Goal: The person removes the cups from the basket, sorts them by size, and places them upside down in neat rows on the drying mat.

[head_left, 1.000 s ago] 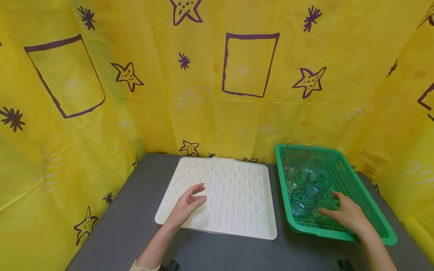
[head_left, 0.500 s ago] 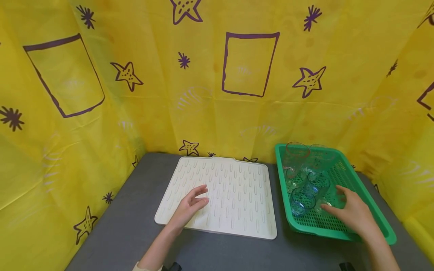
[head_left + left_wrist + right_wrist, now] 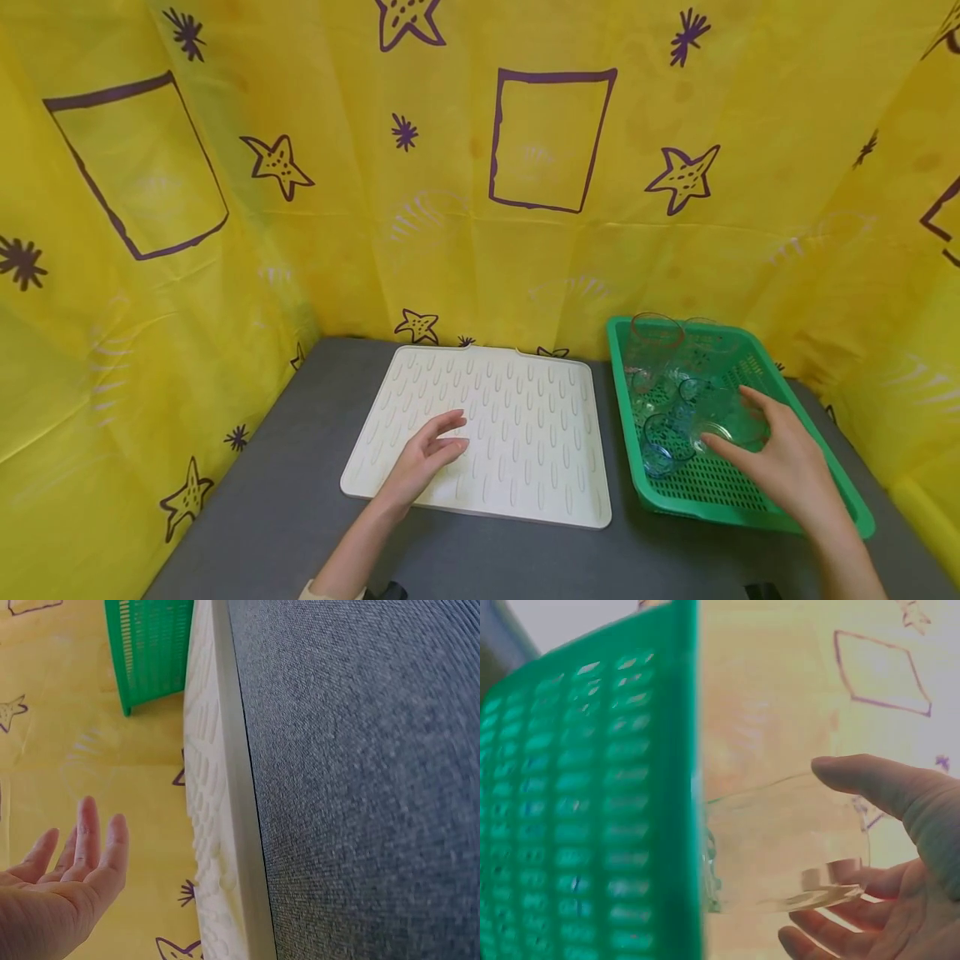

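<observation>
In the head view my right hand (image 3: 787, 458) grips a clear drinking glass (image 3: 723, 423) above the green basket (image 3: 813, 462). The right wrist view shows the thumb on one side of this glass (image 3: 787, 840) and the fingers curled around the other, with the glass partly past the basket's rim. Blue-tinted glasses (image 3: 662, 457) stand in the basket left of it. Over the white ridged mat (image 3: 510, 425) hovers my left hand (image 3: 420, 467), fingers relaxed and holding nothing; the left wrist view shows this hand (image 3: 71, 877) with loose fingers.
Towards the basket's back left stand a tall red-rimmed glass (image 3: 654, 346) and another clear glass (image 3: 705, 346). A dark grey table (image 3: 270, 492) carries the mat and basket. Yellow patterned cloth (image 3: 337, 183) encloses the back and sides.
My right hand has closed around the clear glass and raised it among the others in the basket. My left hand has drifted slightly right over the mat.
</observation>
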`<state>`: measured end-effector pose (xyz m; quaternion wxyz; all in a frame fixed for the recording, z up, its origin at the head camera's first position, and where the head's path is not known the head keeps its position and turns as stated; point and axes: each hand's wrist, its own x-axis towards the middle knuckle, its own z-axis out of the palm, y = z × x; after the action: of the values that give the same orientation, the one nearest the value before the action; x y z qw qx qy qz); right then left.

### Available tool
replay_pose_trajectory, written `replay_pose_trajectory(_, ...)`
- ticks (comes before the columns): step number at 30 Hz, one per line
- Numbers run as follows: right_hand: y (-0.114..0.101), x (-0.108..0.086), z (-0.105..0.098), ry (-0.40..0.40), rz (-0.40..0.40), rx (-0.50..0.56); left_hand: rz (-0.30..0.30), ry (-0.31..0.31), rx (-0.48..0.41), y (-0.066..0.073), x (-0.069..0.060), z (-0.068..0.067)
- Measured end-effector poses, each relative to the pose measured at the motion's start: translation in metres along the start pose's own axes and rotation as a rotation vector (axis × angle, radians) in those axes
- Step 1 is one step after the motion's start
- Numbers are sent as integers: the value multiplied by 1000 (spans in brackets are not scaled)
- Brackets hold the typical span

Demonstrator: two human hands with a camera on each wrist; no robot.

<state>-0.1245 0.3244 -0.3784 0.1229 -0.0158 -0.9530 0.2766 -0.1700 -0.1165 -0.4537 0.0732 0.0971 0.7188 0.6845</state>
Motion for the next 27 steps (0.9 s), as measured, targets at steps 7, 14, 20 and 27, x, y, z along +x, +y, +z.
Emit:
replay_pose_trajectory(7,-31,-3,-2,-9,8,100,8,-14,2,1,1,4)
replay_pose_trajectory(14,-50,-4,8,-22,-42,186,17,-25,5,3,1,8)
replay_pose_trajectory(20,-63,-5,19,-36,-78,237,24,-39,6,6,1,12)
replay_pose_trajectory(27,-75,-5,36,-76,-114,308,43,-70,-1,11,4,17)
